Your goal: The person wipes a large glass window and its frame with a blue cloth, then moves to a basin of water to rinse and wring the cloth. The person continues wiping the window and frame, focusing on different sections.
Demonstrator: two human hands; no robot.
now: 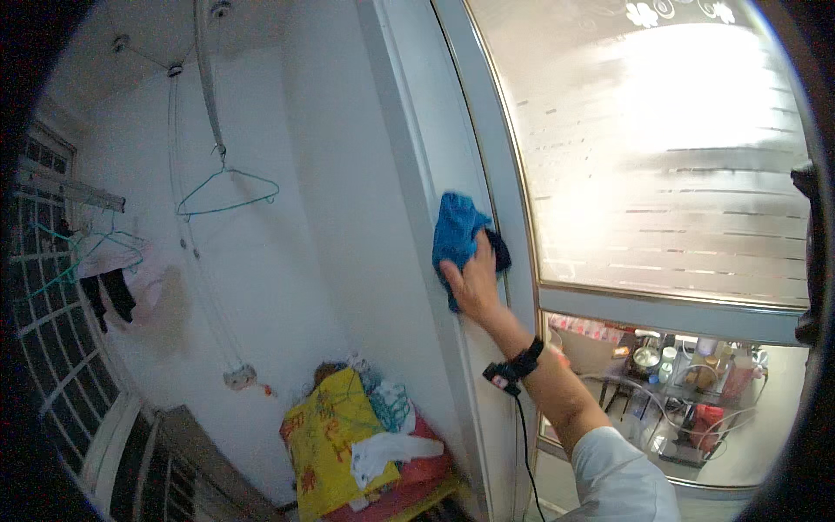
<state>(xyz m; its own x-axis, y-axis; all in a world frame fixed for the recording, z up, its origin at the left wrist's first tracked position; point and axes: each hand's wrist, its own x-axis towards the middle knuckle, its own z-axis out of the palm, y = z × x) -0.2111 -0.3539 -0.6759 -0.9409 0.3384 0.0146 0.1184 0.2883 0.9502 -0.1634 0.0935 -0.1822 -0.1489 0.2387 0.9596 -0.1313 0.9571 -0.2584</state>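
My right hand [478, 287] presses a crumpled blue cloth [456, 228] against the pale door frame [417, 130], fingers spread over it and thumb along its left side. A dark part of the cloth shows beyond my fingers. On my wrist is a black strap with a small device [505, 377], and a black cable [525, 450] hangs from it. Just right of the cloth stands a glazed door panel [567, 215] with a metal-edged frame and frosted stripes. My left hand is out of view.
A yellow bag [333, 437] with red writing lies on a pile at the lower middle, with a white cloth [391, 453]. A green hanger [228, 210] hangs from a ceiling rail at left. Barred windows [59, 313] line the left. Bottles and a pot [646, 357] appear through the lower glass.
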